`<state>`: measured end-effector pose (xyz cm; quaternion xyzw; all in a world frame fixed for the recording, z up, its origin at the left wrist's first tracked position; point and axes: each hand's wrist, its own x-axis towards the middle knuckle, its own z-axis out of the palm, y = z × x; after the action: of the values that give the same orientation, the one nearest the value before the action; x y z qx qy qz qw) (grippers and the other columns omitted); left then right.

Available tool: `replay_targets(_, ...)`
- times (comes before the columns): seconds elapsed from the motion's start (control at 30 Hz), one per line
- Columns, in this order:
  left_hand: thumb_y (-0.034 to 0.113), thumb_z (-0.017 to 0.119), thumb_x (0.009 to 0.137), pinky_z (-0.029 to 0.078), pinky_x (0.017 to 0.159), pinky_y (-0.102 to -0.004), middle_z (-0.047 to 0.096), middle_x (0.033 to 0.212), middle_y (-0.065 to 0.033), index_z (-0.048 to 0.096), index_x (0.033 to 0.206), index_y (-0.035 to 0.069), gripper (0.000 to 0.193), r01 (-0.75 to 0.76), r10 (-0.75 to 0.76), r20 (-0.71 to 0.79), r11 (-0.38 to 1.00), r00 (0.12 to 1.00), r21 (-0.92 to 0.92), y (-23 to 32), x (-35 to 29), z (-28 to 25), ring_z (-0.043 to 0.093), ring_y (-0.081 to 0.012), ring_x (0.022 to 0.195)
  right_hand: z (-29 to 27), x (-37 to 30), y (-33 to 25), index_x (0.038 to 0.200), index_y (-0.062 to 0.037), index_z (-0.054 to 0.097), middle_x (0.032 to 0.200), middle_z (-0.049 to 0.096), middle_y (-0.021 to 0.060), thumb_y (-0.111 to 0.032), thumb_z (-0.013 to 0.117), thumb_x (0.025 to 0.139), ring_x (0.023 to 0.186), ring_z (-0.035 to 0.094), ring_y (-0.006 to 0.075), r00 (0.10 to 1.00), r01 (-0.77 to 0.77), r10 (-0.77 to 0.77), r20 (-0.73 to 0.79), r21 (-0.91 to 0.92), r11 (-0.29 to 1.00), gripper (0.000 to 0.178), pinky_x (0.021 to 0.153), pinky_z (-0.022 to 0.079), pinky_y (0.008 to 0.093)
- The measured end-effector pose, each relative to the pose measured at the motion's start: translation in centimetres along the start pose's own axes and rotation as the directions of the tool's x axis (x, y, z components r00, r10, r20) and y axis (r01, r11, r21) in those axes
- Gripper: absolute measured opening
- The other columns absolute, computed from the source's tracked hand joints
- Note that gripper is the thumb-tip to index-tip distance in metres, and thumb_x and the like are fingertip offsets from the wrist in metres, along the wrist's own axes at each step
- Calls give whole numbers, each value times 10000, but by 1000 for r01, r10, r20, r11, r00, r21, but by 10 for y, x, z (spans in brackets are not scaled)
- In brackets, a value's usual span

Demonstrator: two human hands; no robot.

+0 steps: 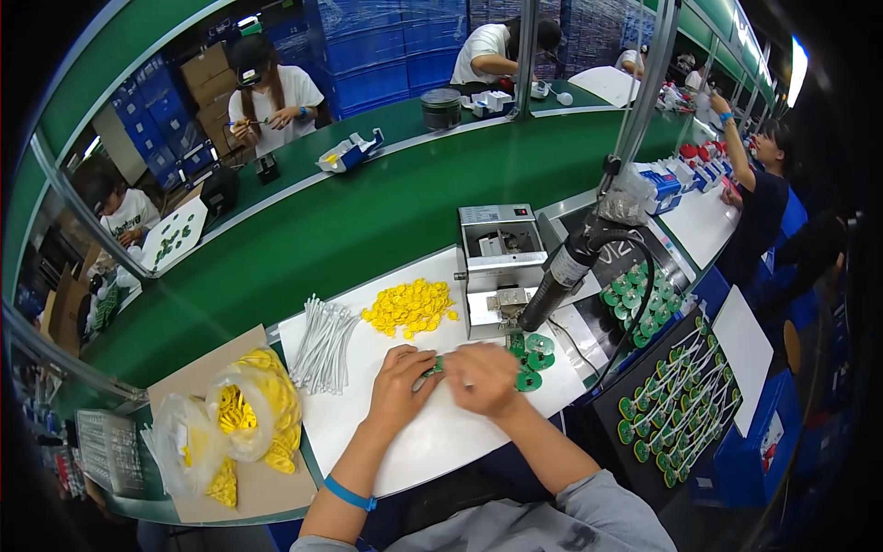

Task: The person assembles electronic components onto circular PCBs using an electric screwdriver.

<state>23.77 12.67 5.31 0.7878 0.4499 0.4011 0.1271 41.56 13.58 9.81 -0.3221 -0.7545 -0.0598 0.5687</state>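
My left hand (401,385) rests low over the white work sheet (368,451), its fingers closed on a small green circuit board (434,366). Close beside it, my right hand (484,379) is curled with fingertips toward the board. Motion blurs those fingers, and whatever they pinch is hidden. Just beyond both hands lies a heap of small yellow discs (411,306). A bundle of white cable ties (324,342) is left of the discs. Several round green circuit boards (532,361) sit right of my right hand.
A grey metal machine (501,248) stands behind the sheet, beside a black tubular arm (556,285). Bags of yellow parts (262,414) lie on cardboard at left. At right, a black board (676,405) carries boards with white strips. Co-workers sit across the green conveyor (368,202).
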Motion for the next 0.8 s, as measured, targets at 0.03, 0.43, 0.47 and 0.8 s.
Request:
replay_targets(0.03,116,809,785,545,886,-363,737,1107,-77,759,1000,18,242,5,-5,-6,1000,1000,3,-3,-1,-2,622,-292,1045,-8,7,7,889,-26,660,778,638,96,-42,681,820,679,631,292,995,28,-34,-93,-66,997,74,653,519,395)
replay_targets(0.43,127,818,787,544,864,-356,743,1039,-75,758,964,14,218,77,-78,-8,990,997,-116,-38,-11,-18,639,-255,985,-20,43,57,1526,68,298,1173,601,98,-102,713,898,1052,586,165,814,-475,577,-71,492,730,771,973,450,311)
replay_targets(0.47,118,822,783,540,878,-360,742,1038,-88,757,985,12,237,79,-80,-1,988,997,-129,-40,-11,-18,639,-260,998,-17,42,60,1505,70,336,1126,614,85,-105,730,884,1003,595,152,829,-443,556,-68,528,725,757,944,461,299)
replay_targets(0.8,103,832,766,536,887,-365,740,1037,-101,752,994,13,258,86,-85,17,989,996,-121,-48,-14,-14,638,-269,1008,1,61,56,1183,22,501,838,653,139,-505,686,930,618,660,184,821,-529,375,432,821,212,613,599,525,277)
